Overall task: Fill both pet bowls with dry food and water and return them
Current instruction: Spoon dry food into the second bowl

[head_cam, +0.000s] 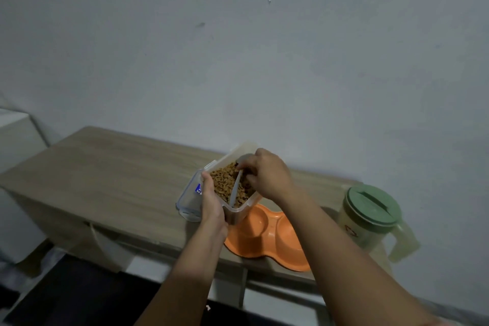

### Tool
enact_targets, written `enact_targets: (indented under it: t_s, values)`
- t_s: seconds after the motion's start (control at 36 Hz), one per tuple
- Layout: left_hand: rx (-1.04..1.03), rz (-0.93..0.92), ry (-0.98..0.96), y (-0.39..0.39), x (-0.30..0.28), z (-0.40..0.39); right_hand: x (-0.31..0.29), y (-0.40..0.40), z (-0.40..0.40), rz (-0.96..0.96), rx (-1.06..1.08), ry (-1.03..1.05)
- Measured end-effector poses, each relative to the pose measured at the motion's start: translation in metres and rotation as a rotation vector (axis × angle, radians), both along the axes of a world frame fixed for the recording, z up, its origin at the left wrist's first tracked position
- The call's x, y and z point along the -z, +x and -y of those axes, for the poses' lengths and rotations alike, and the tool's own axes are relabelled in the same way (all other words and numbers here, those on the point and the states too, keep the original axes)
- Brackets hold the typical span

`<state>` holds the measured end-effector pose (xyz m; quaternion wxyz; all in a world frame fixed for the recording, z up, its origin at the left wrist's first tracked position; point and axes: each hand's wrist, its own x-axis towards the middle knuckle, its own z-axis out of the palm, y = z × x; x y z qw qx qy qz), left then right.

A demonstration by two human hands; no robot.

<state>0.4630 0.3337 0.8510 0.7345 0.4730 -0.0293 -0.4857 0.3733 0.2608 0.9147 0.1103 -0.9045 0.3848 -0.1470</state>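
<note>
Head view: the left hand (211, 205) grips the near left corner of a clear plastic food container (232, 180), fingers wrapped under its side and thumb along the rim, holding it tilted above the table (105, 174). The container is filled with brown dry kibble (223, 180). The right hand (267, 177) reaches in from the container's right side, its fingers curled down among the kibble around something pale; what it grips is too hidden to name. A light strip runs diagonally across the kibble between the two hands.

Directly below the container and between the two forearms lies the orange double pet bowl (267, 235), flat on the table near its front edge, its left basin partly covered by the container's bottom corner. Neither hand touches the bowl, and both basins look bare.

Behind the left hand, the container's lid (189, 201) with blue clips lies on the table. Well to the right of the bowl stands a pitcher (370, 217) with a green lid, upright, its handle toward the right.
</note>
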Motion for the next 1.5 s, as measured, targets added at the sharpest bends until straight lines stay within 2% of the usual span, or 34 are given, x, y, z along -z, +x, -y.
enact_targets:
  t_s: [0.11,0.28,0.36,0.5,0.61,0.72,0.86,1.19,1.28,1.5]
  values:
    - [0.026,0.027,0.044,0.002,-0.004,-0.004,0.000,0.008,-0.002,-0.120,-0.124,-0.002]
    - [0.057,0.034,0.045,0.003,-0.009,-0.011,0.001,0.015,-0.003,-0.134,-0.179,0.014]
    - [0.060,0.049,0.058,0.005,-0.007,-0.011,0.003,0.014,-0.001,0.017,-0.156,0.021]
    - [0.011,0.048,0.050,0.009,-0.001,-0.010,0.003,0.011,0.005,0.409,0.000,0.031]
    - [0.003,0.025,0.056,0.008,-0.001,-0.012,0.006,0.009,0.012,0.559,0.190,0.062]
    - [0.041,0.014,0.090,0.008,0.010,-0.010,0.015,0.008,0.018,0.683,0.395,0.226]
    - [0.037,0.039,0.129,0.009,0.015,-0.007,0.020,0.006,0.018,0.797,0.527,0.428]
    - [-0.029,0.060,0.141,0.011,0.023,-0.012,0.037,0.009,0.018,0.979,0.732,0.829]
    - [-0.055,0.054,0.136,0.008,0.005,-0.020,0.044,0.010,0.017,1.031,0.793,0.915]
    - [-0.078,0.007,0.145,0.012,0.015,-0.023,0.059,0.017,0.014,1.099,0.859,1.045]
